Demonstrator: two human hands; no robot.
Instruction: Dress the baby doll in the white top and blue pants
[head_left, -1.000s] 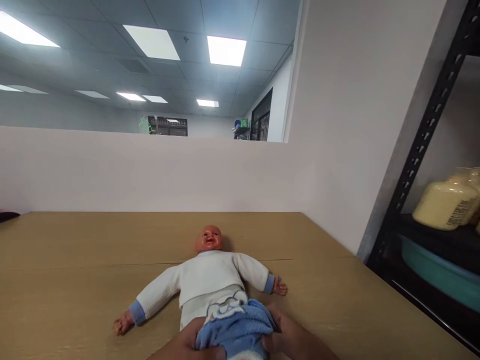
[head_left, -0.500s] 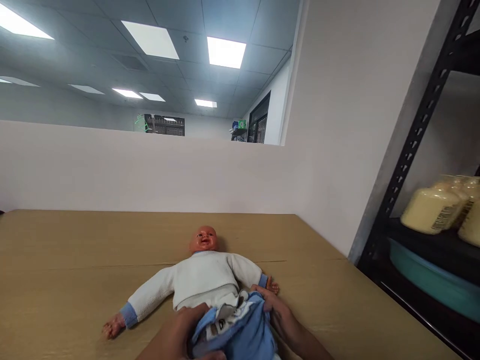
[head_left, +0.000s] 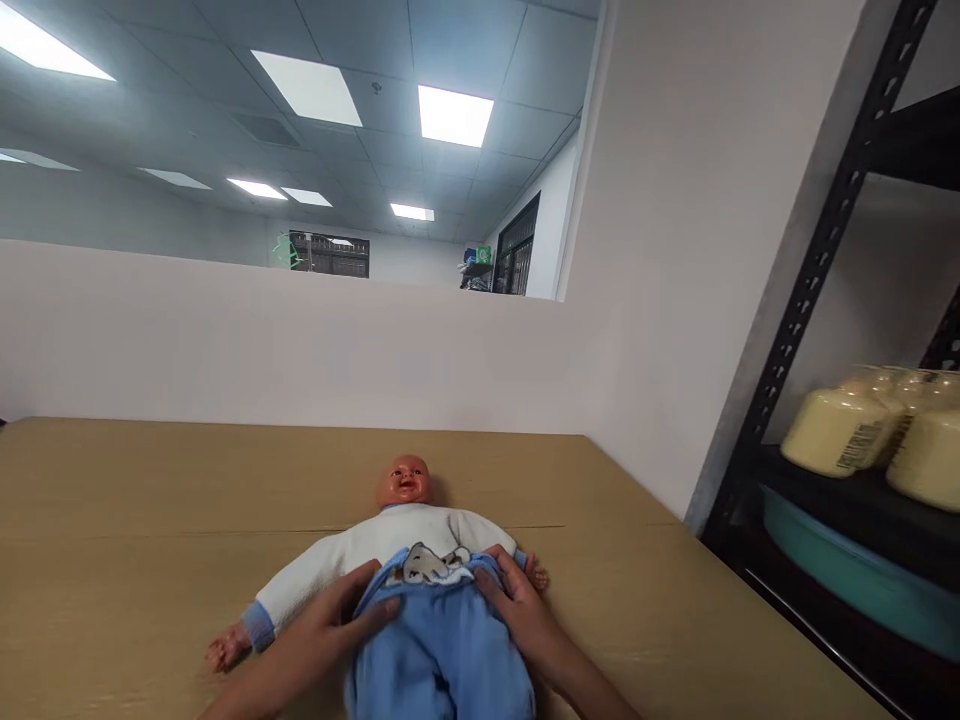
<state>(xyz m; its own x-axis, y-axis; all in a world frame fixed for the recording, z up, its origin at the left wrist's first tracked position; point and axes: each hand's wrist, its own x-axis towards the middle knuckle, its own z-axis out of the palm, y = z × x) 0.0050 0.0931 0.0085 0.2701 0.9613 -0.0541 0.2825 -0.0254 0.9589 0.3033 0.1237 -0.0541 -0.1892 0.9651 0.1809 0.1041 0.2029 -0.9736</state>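
Note:
A baby doll [head_left: 405, 482] lies on its back on the wooden table, head away from me and arms spread. It wears a white top [head_left: 315, 570] with blue cuffs. Over its lower body are blue pants [head_left: 442, 640], with a patterned animal print showing at the turned waistband. My left hand [head_left: 349, 610] grips the waistband's left side, thumb on top. On the right side, my right hand [head_left: 517, 605] pinches the waistband near the doll's small hand. The doll's legs are hidden by the pants.
The wooden table [head_left: 135, 500] runs back to a low white wall [head_left: 300, 350]. On the right stands a black metal shelf [head_left: 795, 300] with pale yellow bottles [head_left: 840, 430] and a teal basin [head_left: 840, 570] below them.
Both hands have brought the waistband up over the doll's belly and the lower part of its top. The pants, bunched before, now lie spread with both legs showing.

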